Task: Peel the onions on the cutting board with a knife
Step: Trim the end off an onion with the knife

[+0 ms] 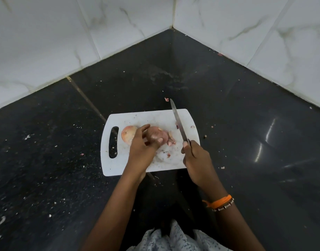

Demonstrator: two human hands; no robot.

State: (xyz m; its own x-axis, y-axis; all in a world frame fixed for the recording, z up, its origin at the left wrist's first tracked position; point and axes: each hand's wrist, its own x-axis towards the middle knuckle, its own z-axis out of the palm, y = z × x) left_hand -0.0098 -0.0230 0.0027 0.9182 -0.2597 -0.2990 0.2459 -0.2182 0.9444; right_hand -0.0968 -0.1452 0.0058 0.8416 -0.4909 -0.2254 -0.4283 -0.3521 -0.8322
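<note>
Stood over a dark stone counter (246, 124) in a corner of white marbled wall tiles (47, 42), looking down at a white cutting board (137, 165) with a slot handle at its left end. Lay on the board two onions: one pale, rounded onion (127, 134) near the slot handle, partly hidden by the left hand; the other onion (158, 135) toward the board's middle, pinkish, with loose skin hanging off its right side. Held the middle onion with the left hand (143, 147), fingers curled round it from the near side, thumb raised over its top, fingertips pressed against its front. Gripped the knife (179, 122) with the right hand (195, 158), fingers clenched round the handle so that the handle itself stayed hidden, thumb laid along the base of the blade. Pointed the blade up and away over the board's right part, tip reaching past the far edge, apart from the onion and just to its right. Wore an orange thread band (219, 202) and a beaded band on the right wrist. Lay scattered bits of onion skin (171, 142) beside the held onion, with smaller pink scraps on the board and out on the counter, one just beyond the knife tip. Showed a pale patterned garment (173, 240) at the bottom edge.
</note>
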